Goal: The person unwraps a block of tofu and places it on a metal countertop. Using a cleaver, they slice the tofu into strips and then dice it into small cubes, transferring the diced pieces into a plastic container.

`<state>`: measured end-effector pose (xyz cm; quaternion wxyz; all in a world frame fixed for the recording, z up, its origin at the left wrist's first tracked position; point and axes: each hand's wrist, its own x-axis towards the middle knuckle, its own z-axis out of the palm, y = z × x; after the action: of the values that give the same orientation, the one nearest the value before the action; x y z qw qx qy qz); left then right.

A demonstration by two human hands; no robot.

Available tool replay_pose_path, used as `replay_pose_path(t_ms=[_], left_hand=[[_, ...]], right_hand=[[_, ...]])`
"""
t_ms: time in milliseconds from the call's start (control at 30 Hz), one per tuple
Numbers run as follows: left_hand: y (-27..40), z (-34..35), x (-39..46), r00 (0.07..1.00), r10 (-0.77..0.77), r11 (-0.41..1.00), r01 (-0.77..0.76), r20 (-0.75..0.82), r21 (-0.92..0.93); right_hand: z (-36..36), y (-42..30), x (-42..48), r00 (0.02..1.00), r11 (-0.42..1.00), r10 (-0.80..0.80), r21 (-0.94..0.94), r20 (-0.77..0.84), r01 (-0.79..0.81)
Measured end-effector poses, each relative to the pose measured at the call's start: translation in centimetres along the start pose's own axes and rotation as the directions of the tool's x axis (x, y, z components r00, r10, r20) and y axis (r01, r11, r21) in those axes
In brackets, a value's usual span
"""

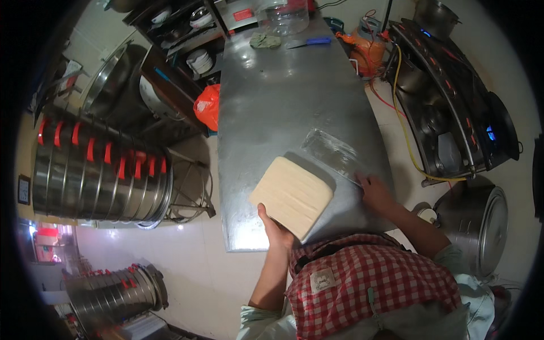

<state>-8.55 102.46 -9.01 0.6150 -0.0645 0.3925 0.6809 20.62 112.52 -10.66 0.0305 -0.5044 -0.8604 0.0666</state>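
Observation:
My left hand (278,231) grips a thick, pale-yellow slab (293,197) by its near corner, thumb along one side. It looks like dough, with streaks running across its top. The slab is tilted over the steel table (272,102), close to the red-checked apron (365,276). To the right, my right hand (376,193) has its fingertips at the near end of a whitish, see-through rectangular patch (329,151) on the tabletop. Whether that patch is plastic film or a floury smear is unclear. Its fingers are partly hidden, and whether they hold anything cannot be told.
A blue-handled knife (318,41), a crumpled cloth (265,41) and a clear plastic container (284,19) occupy the table's far end. Red-handled steamer stacks (100,170) stand left. A stove (454,85), yellow hose (399,110) and lidded steel pot (463,229) are right.

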Motion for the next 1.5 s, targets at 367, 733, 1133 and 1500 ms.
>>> replay_pose_path(t_ms=[367,733,1133,1500], left_hand=[[-8.8,9.8,0.1,0.952,-0.307,0.918,0.298,-0.006,0.26],[-5.5,8.8,5.6,0.988,0.122,0.884,-0.065,-0.095,0.462],[-6.4,9.2,6.6,0.975,0.22,0.878,-0.191,-0.017,0.439],[-7.2,8.8,7.5,0.98,0.19,0.916,-0.153,-0.065,0.37]], right_hand=[[-14.2,4.3,-0.6,0.886,0.716,0.453,0.553,0.096,-0.426],[-15.9,-0.6,2.7,0.961,0.967,-0.237,0.13,0.14,0.219],[-16.4,-2.0,3.2,0.916,0.962,-0.254,-0.015,0.311,0.272],[-12.2,-1.2,5.1,0.878,0.965,-0.259,0.059,0.403,0.257]])
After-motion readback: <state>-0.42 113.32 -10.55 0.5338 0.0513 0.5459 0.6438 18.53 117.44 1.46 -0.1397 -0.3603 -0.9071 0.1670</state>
